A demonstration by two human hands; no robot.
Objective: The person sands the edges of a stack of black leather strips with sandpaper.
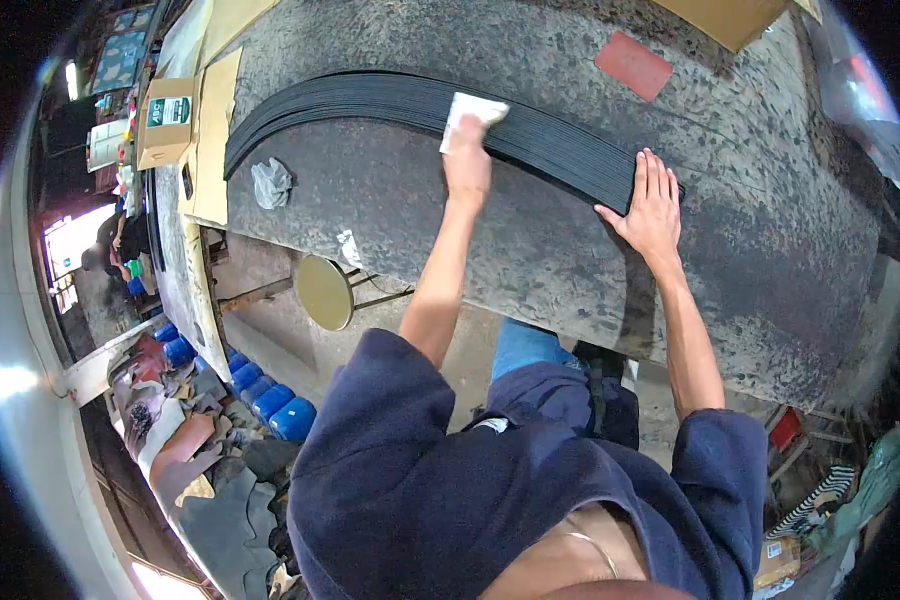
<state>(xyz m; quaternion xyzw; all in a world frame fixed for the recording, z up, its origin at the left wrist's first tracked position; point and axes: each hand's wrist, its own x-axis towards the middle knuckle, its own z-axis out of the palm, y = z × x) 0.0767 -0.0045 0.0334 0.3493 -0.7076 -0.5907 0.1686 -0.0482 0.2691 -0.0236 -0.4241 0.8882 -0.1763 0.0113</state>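
A long bundle of thin black strips point(370, 97) lies side by side in a curve across the worktable. My left hand point(467, 165), slightly blurred, is closed on a white cloth point(475, 107) that rests over the middle of the strips. At the bundle's right end, my right hand point(652, 212) lies flat on the strips, its fingers stretched out and the thumb apart at the near edge. Part of the strip ends is hidden beneath that hand.
The dark, stained worktable point(760, 260) carries a crumpled grey plastic bag point(271, 184), a red rectangular piece point(634, 66) and cardboard point(210, 140). A small box point(165, 124) stands at the left. Below are a round stool point(325, 292), blue containers point(292, 418) and a heap of scraps point(220, 500).
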